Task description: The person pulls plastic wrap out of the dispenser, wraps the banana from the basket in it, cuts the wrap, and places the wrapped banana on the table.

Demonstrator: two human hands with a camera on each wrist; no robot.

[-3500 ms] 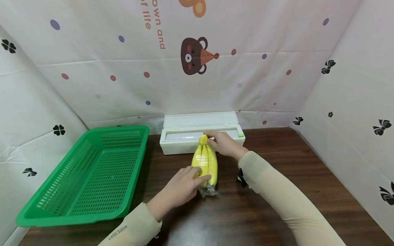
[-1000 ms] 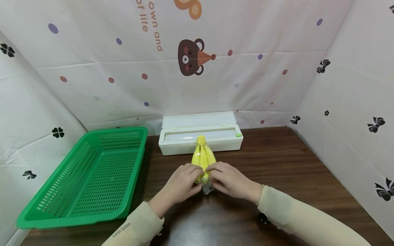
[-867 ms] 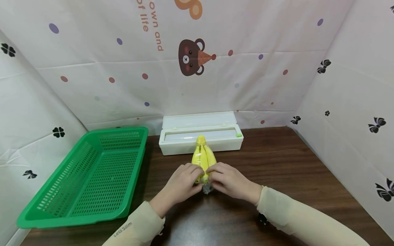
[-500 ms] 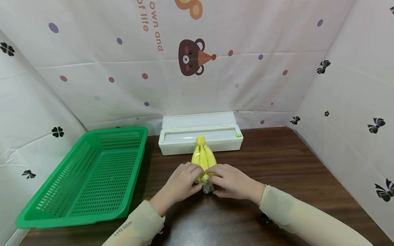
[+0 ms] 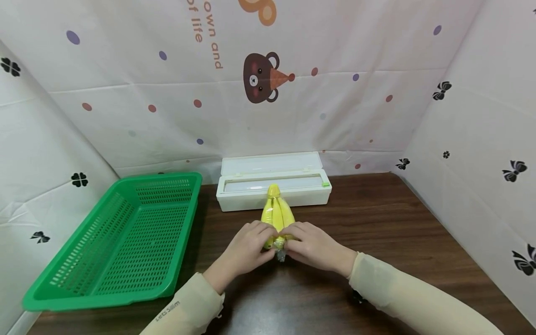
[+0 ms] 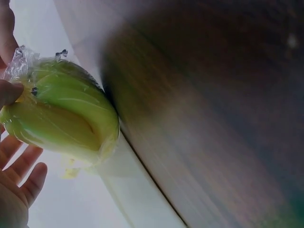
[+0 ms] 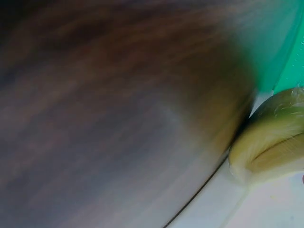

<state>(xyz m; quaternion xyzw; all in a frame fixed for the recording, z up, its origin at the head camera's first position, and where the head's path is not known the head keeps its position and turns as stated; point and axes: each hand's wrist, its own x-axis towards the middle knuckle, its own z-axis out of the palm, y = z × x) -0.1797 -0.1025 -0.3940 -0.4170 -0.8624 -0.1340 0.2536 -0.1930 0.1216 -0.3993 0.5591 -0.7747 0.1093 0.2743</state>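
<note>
A bunch of yellow bananas in clear plastic wrap stands tilted, stem up, in front of the white box. My left hand holds its lower left side with bent fingers. From the other side, my right hand pinches the plastic wrap, gathered in a short crumpled tail below the fruit. Fingertips of both hands nearly meet and hide part of the lower end. In the left wrist view, a thumb presses the wrap near the greenish banana tips. The right wrist view shows just part of the bananas.
Behind the bananas lies a long white cling film dispenser, its lid raised. A green perforated plastic basket stands on the left of the dark wooden table. Patterned white sheets hang at the back and sides.
My right hand has come down from the stem to the bananas' lower end, opposite my left hand. The tail of plastic wrap looks narrower than half a second ago.
</note>
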